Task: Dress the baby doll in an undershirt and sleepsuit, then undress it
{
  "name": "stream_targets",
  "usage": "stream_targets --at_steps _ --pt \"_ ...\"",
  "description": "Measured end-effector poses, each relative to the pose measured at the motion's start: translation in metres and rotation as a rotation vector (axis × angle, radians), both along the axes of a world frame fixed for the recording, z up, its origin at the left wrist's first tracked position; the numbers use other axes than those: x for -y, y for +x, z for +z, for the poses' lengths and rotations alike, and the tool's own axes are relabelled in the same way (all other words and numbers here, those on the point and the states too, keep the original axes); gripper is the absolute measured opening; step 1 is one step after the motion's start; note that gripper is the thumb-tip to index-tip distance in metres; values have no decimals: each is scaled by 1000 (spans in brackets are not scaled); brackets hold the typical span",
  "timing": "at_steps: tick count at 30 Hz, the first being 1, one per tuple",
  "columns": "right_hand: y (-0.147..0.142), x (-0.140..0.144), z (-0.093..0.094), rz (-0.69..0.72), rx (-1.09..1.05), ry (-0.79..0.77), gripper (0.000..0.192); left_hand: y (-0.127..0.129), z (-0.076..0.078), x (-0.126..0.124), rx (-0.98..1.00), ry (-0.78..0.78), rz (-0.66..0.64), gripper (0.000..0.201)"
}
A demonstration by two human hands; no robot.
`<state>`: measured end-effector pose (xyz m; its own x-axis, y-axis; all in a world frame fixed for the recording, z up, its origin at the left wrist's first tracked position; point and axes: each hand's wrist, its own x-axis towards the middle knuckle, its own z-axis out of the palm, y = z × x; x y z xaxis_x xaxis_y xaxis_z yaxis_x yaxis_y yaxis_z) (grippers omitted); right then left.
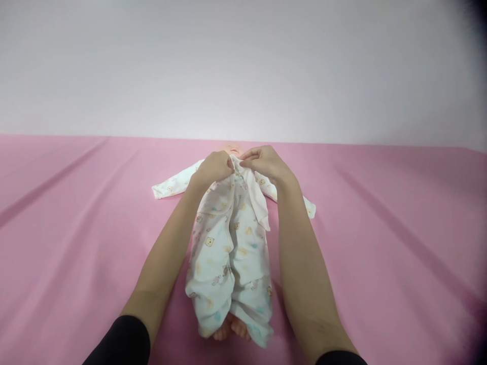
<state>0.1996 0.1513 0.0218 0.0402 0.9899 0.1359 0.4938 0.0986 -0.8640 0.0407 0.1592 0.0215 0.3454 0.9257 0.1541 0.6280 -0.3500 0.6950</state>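
A doll (240, 328) lies on its back with its feet towards me, dressed in a white baby romper (249, 253) printed with small bears and pastel shapes. The front of the romper has a long opening down the middle, and its plain pale flap is folded out on the right. Both sleeves stretch sideways. My left hand (216, 166) pinches the left edge of the romper at the neckline. Just across from it, my right hand (265, 162) has thumb and fingers closed at the right side of the collar. The hands partly cover the doll's head and upper chest.
A pink sheet (87, 243) with a few creases covers the surface under the doll. Behind its far edge rises a plain pale wall (243, 66). Black sleeves (122, 342) cover my upper forearms at the bottom.
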Motion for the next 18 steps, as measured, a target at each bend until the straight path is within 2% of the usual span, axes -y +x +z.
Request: stream_targets --at_steps 3,8,12,18 --pt "-1 1 1 8 -8 5 19 -1 2 -2 -81 64 -41 10" --pt "-1 2 2 61 -69 10 23 -8 2 -8 135 -48 -85 13" --pt "0 4 4 144 -131 5 32 -10 -1 -12 277 -97 -94 13" --pt "3 3 3 151 -137 6 35 -9 -3 -14 361 -136 -90 19"
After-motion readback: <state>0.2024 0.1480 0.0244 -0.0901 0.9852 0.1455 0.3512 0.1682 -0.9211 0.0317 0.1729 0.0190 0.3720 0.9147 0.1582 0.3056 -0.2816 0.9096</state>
